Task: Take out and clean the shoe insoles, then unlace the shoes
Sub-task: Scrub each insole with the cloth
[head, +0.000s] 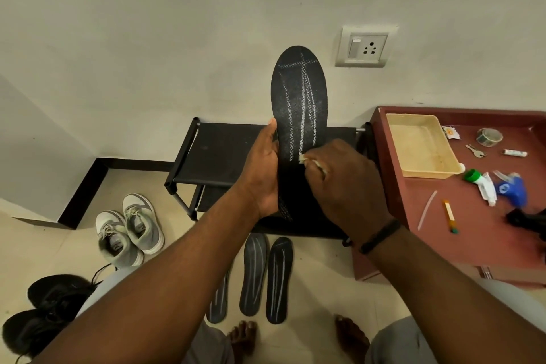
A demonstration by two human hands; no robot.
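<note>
Bare forearms, no sleeves; black band [379, 236] on right wrist. Grey shorts [413, 343] over both knees. Feet [243, 337] bare, no footwear.

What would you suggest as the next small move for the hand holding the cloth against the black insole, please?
Probably draw the small pale cloth up toward the toe. The right hand pinches it against the middle of the upright black stitched insole, which the left hand grips by its edge; the whole upper half lies above the cloth.
</note>
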